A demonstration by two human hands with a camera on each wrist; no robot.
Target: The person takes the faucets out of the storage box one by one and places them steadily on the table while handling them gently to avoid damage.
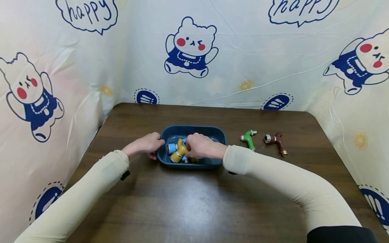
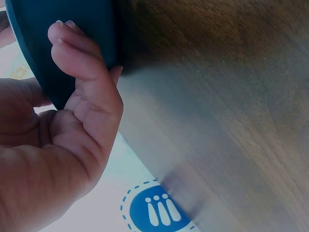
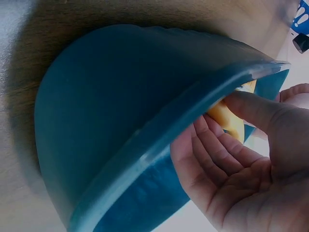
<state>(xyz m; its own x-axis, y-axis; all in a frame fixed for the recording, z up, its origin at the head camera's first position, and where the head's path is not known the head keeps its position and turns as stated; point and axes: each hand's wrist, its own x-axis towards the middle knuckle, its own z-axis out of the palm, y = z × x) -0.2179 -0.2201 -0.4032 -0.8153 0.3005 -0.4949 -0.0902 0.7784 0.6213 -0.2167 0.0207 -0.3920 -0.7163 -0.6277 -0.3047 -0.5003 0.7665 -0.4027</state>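
Observation:
A dark blue tray (image 1: 194, 128) stands on the table, holding a yellow branched tap fitting (image 1: 180, 148) and several light blue fittings (image 1: 172, 148). My left hand (image 1: 149, 143) grips the tray's left end, thumb at the rim and fingers along the outer wall. In the left wrist view, this hand (image 2: 82, 116) curls against the tray wall (image 2: 96, 19). Reaching inside over the tray, my right hand (image 1: 200, 146) holds the yellow fitting; the right wrist view shows its thumb and fingers around yellow plastic (image 3: 224, 118). Its fingertips are partly hidden by the rim.
Right of the tray lie a green tap (image 1: 248, 139) and a dark red tap (image 1: 277, 141), both with metal ends. The brown wooden table (image 1: 194, 202) is bordered by a printed cloth (image 1: 237, 50) at the back and sides.

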